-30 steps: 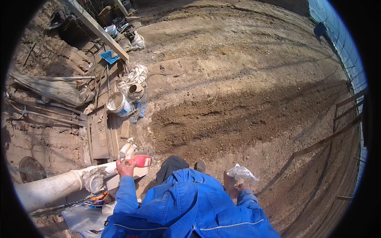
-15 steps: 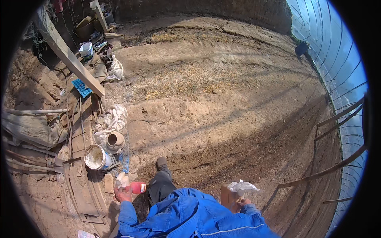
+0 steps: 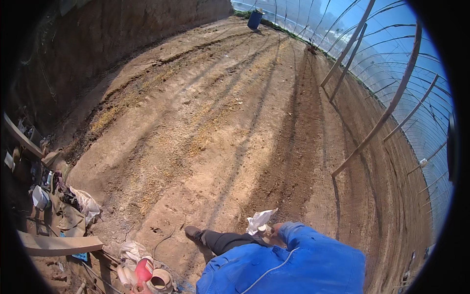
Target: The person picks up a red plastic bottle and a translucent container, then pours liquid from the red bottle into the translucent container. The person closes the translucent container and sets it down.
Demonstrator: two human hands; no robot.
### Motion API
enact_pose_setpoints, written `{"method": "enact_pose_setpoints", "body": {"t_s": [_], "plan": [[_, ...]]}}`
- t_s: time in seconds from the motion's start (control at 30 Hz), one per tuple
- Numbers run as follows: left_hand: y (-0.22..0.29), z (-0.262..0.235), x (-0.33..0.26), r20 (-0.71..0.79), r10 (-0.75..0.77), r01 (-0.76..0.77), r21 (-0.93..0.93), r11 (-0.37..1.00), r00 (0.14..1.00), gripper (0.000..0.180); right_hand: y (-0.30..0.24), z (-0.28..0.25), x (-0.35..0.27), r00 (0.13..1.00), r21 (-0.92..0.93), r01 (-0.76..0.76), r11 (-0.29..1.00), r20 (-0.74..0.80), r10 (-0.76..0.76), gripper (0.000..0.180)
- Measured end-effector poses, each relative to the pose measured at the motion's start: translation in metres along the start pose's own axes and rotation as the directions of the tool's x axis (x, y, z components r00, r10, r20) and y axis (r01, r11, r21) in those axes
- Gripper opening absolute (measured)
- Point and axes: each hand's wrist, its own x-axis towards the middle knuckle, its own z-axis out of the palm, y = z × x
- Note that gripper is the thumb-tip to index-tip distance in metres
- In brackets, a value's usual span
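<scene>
At the lower left edge my left hand point(image 3: 141, 288) is closed around a red-pink bottle point(image 3: 144, 270), with pale bottles point(image 3: 126, 276) bunched against it; most of the hand is cut off by the picture's edge. In front of my body my right hand point(image 3: 276, 230) grips a brown cardboard box point(image 3: 267, 236), largely hidden behind my blue sleeve. White crumpled plastic point(image 3: 260, 220) sticks up out of the box, beside a small pale round thing inside it.
A brown pot point(image 3: 161, 281) and white sheeting point(image 3: 133, 251) lie by my left hand. Wooden beams point(image 3: 61, 244) and clutter line the left side. Slanting poles point(image 3: 379, 132) stand along the right. Far ahead is a blue barrel point(image 3: 254, 19) on the bare soil.
My body and view have turned to the right, so the pots and clutter have shifted down and left. Both hands still hold the bottles and the box.
</scene>
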Motion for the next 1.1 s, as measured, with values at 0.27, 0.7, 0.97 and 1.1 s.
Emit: {"method": "enact_pose_setpoints", "body": {"t_s": [0.27, 0.7, 0.97, 1.1], "plan": [[0.102, -0.021, 0.097, 0.055, -0.209, 0.201, 0.124, 0.972, 0.976, 0.038, -0.175, -0.112, 0.071, 0.993, 0.037, 0.103, 0.994, -0.068, -0.100, 0.046], [0.074, -0.028, 0.220, -0.048, -0.230, 0.230, 0.007, 0.973, 0.972, 0.042, -0.373, -0.296, 0.175, 0.984, -0.108, 0.062, 0.992, -0.160, -0.078, 0.041], [0.105, 0.006, 0.353, -0.174, -0.265, 0.227, -0.213, 0.950, 0.948, 0.039, -0.502, -0.403, 0.201, 0.978, -0.253, 0.125, 0.959, -0.129, -0.161, 0.043], [0.146, 0.015, 0.439, -0.185, -0.307, 0.255, -0.260, 0.931, 0.934, 0.038, -0.544, -0.465, 0.245, 0.966, -0.314, 0.230, 0.921, -0.041, -0.255, 0.046]]}}
